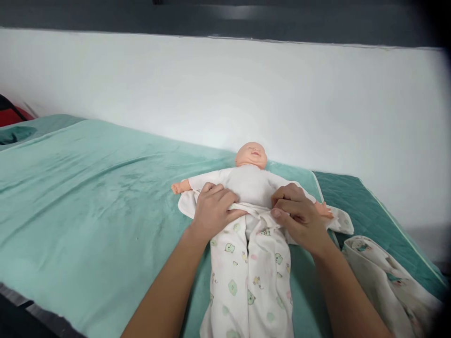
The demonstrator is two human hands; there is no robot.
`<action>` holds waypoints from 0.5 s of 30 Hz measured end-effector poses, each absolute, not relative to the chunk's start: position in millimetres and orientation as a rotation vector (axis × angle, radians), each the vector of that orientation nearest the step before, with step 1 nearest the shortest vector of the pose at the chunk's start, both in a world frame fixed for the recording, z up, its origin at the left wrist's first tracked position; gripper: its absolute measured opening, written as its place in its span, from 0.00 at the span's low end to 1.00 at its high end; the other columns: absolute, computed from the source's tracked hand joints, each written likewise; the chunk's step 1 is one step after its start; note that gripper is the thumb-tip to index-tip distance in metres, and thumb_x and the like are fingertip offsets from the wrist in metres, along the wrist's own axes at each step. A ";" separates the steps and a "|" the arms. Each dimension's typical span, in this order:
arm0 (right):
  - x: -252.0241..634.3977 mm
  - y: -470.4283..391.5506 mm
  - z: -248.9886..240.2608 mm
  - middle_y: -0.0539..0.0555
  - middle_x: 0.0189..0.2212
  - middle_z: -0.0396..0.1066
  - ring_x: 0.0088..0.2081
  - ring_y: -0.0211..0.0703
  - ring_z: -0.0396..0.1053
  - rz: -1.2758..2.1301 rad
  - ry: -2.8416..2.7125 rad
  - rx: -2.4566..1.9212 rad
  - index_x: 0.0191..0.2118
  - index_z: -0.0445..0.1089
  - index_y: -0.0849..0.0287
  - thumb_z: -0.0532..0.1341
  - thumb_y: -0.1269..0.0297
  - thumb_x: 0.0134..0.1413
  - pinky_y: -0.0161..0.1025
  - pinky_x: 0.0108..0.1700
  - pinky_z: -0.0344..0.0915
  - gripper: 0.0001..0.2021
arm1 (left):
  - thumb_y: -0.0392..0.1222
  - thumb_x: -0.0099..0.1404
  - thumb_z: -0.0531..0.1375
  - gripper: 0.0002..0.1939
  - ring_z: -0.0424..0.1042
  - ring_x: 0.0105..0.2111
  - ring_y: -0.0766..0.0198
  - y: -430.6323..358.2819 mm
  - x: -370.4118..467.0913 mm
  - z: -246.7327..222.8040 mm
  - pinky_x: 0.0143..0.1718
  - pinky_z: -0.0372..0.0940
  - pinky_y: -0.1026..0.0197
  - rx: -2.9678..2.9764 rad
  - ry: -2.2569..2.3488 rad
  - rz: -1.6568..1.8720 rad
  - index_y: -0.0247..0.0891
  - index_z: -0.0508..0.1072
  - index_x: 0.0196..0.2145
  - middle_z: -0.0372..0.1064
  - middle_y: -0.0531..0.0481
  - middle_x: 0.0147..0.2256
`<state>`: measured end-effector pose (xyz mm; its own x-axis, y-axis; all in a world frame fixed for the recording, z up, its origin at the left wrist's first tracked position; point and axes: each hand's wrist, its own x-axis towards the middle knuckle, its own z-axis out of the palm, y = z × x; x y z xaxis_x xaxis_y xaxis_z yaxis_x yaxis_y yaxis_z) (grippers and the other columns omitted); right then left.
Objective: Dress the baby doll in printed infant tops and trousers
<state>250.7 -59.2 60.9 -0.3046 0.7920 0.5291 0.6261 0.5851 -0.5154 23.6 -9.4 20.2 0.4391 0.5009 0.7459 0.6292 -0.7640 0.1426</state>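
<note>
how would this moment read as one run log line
left hand: holding waistband of printed pants; right hand: holding same waistband; doll: lying face up; green sheet: under doll; patterned cloth: beside right forearm

A pale green blanket (105, 225) spreads from the left edge across the middle of the frame, with long creases on its left part. At right, a darker green quilted pad (355, 197) with a light edging shows beside the blanket's hem. A bunched white cloth (380, 281), printed with small coloured figures, lies at lower right. A white wall (176, 84) fills much of the upper half, beneath a dark grey band (211, 21) along the top. Something red and black (10, 116), cut off by the left edge, cannot be identified.
</note>
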 end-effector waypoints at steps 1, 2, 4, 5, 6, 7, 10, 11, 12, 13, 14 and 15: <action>252.0 -59.9 62.5 0.52 0.27 0.67 0.33 0.45 0.62 0.266 -2.042 -1.124 0.20 0.64 0.56 0.56 0.55 0.63 0.48 0.40 0.56 0.20 | 0.51 0.64 0.61 0.14 0.67 0.28 0.62 -9.3 22.8 19.5 0.35 0.54 0.54 -2.522 -1.008 -1.236 0.40 0.66 0.29 0.71 0.54 0.24; 253.1 -60.7 63.9 0.52 0.26 0.67 0.32 0.45 0.62 0.256 -2.046 -1.131 0.20 0.64 0.55 0.56 0.55 0.63 0.48 0.41 0.56 0.21 | 0.52 0.64 0.61 0.14 0.67 0.28 0.62 -9.3 22.3 18.7 0.36 0.54 0.54 -2.518 -1.018 -1.239 0.40 0.66 0.29 0.71 0.54 0.24; 254.8 -62.6 65.5 0.51 0.24 0.67 0.31 0.45 0.63 0.236 -2.050 -1.153 0.19 0.65 0.55 0.56 0.55 0.63 0.48 0.42 0.57 0.21 | 0.53 0.64 0.61 0.15 0.67 0.29 0.62 -9.2 22.0 17.1 0.36 0.54 0.54 -2.519 -1.046 -1.236 0.41 0.67 0.28 0.71 0.54 0.25; 255.4 -63.5 65.9 0.51 0.23 0.67 0.31 0.45 0.64 0.230 -2.054 -1.166 0.19 0.64 0.55 0.56 0.54 0.63 0.48 0.42 0.57 0.22 | 0.53 0.64 0.61 0.15 0.67 0.29 0.62 -9.1 22.0 16.2 0.36 0.54 0.54 -2.519 -1.058 -1.237 0.41 0.67 0.28 0.71 0.54 0.25; 255.9 -64.4 66.0 0.51 0.22 0.66 0.31 0.45 0.64 0.229 -2.056 -1.179 0.18 0.64 0.55 0.56 0.54 0.63 0.48 0.43 0.58 0.22 | 0.53 0.64 0.61 0.15 0.67 0.29 0.62 -9.0 22.2 15.4 0.36 0.54 0.54 -2.516 -1.065 -1.242 0.41 0.67 0.28 0.71 0.54 0.25; 256.2 -65.2 66.1 0.51 0.21 0.66 0.31 0.45 0.64 0.234 -2.057 -1.188 0.18 0.63 0.55 0.56 0.53 0.63 0.48 0.43 0.58 0.23 | 0.53 0.64 0.61 0.15 0.67 0.29 0.62 -8.9 22.3 14.7 0.37 0.54 0.54 -2.514 -1.067 -1.247 0.41 0.67 0.28 0.71 0.54 0.25; 256.8 -66.7 66.2 0.50 0.21 0.65 0.31 0.44 0.64 0.299 -2.062 -1.177 0.18 0.61 0.55 0.57 0.54 0.63 0.47 0.44 0.59 0.22 | 0.52 0.64 0.61 0.14 0.67 0.29 0.62 -8.8 22.6 13.3 0.37 0.54 0.54 -2.504 -1.049 -1.266 0.40 0.67 0.28 0.72 0.54 0.25; 256.9 -67.0 66.2 0.50 0.21 0.66 0.31 0.44 0.64 0.326 -2.057 -1.161 0.18 0.61 0.56 0.57 0.55 0.63 0.47 0.44 0.60 0.22 | 0.52 0.64 0.62 0.14 0.67 0.29 0.62 -8.8 22.6 13.1 0.37 0.54 0.54 -2.497 -1.040 -1.273 0.40 0.67 0.28 0.72 0.54 0.26; 257.0 -67.2 66.1 0.50 0.22 0.65 0.30 0.43 0.64 0.351 -2.050 -1.143 0.19 0.61 0.56 0.57 0.55 0.63 0.46 0.44 0.59 0.21 | 0.51 0.64 0.62 0.14 0.67 0.29 0.62 -8.8 22.5 12.9 0.37 0.54 0.54 -2.489 -1.033 -1.280 0.40 0.68 0.28 0.72 0.54 0.25; 257.2 -67.4 65.7 0.49 0.21 0.65 0.29 0.42 0.63 0.373 -2.040 -1.127 0.19 0.60 0.56 0.57 0.56 0.63 0.46 0.44 0.59 0.21 | 0.51 0.64 0.62 0.13 0.67 0.29 0.62 -8.8 22.3 12.8 0.37 0.54 0.54 -2.483 -1.030 -1.285 0.40 0.68 0.29 0.72 0.54 0.25; 257.5 -67.4 64.9 0.49 0.21 0.63 0.28 0.41 0.62 0.390 -2.026 -1.116 0.19 0.59 0.56 0.56 0.56 0.63 0.46 0.43 0.59 0.21 | 0.51 0.64 0.62 0.13 0.67 0.29 0.62 -8.7 22.0 12.8 0.37 0.54 0.54 -2.479 -1.036 -1.287 0.40 0.68 0.29 0.72 0.54 0.25; 258.0 -67.5 63.7 0.48 0.20 0.61 0.26 0.40 0.60 0.402 -2.009 -1.112 0.19 0.57 0.56 0.56 0.56 0.64 0.45 0.43 0.59 0.22 | 0.51 0.65 0.61 0.13 0.67 0.29 0.61 -8.6 21.8 12.7 0.37 0.54 0.54 -2.479 -1.048 -1.285 0.40 0.68 0.29 0.72 0.54 0.25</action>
<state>258.0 -67.5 63.7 -0.3050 0.8195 0.4851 0.5695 0.5652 -0.5968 21.8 -8.6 12.7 0.3856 0.5125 0.7673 0.6489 -0.7418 0.1693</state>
